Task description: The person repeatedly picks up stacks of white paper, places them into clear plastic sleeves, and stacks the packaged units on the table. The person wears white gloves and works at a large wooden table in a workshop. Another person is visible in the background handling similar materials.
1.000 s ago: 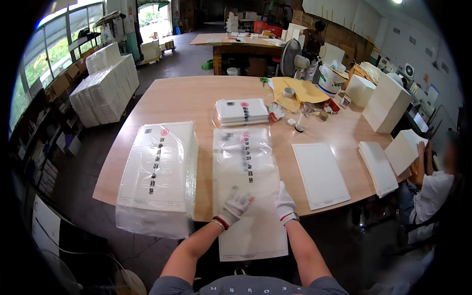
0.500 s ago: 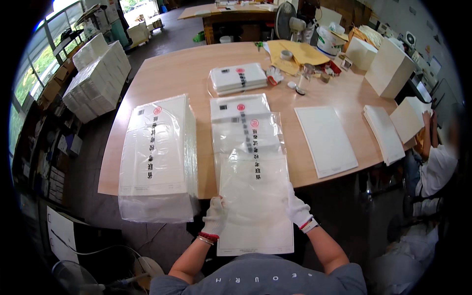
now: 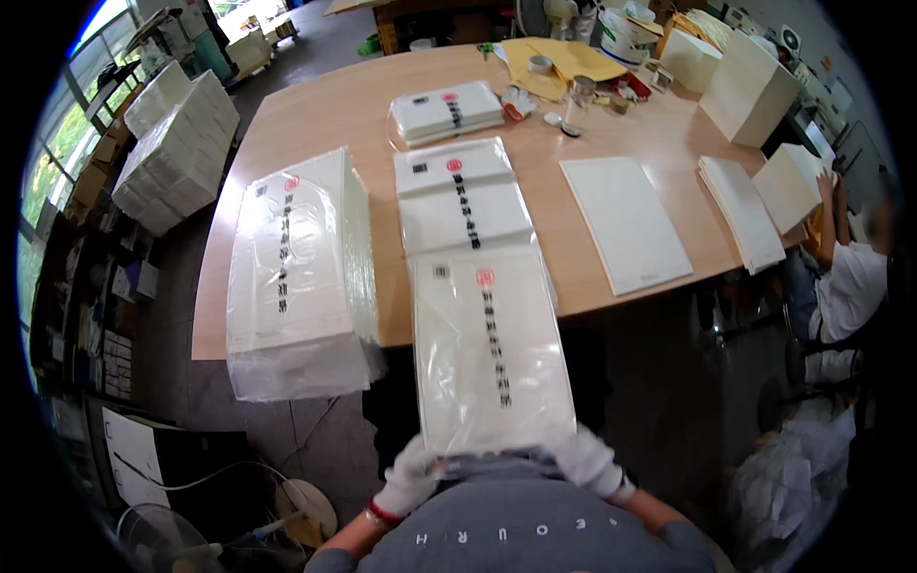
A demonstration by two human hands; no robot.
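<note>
A clear plastic bag (image 3: 449, 353) with black print and a red round mark lies in front of me, white sheets showing through it. Its near end hangs past the table edge to my body. My left hand (image 3: 411, 475), in a white knit glove, is closed on the near left corner. At the near right corner my right hand (image 3: 585, 460), gloved alike, grips the same bag. Some fingers are hidden or blurred. Beneath its far end lie more printed bags (image 3: 463, 196), flat on the table. To the left rises a tall pile of printed plastic bags (image 3: 296, 258).
A white paper stack (image 3: 626, 224) and a fanned stack (image 3: 740, 215) lie to the right. Farther back are a filled-bag pile (image 3: 446, 112), a glove (image 3: 518, 103), a tape roll (image 3: 540, 64) and yellow envelopes (image 3: 573, 59). Another person (image 3: 850, 286) sits at the right edge.
Both hands have drawn back to my body. The white sheets that stuck out of the bag's near end now lie inside it. The view has shifted, and the table appears higher.
</note>
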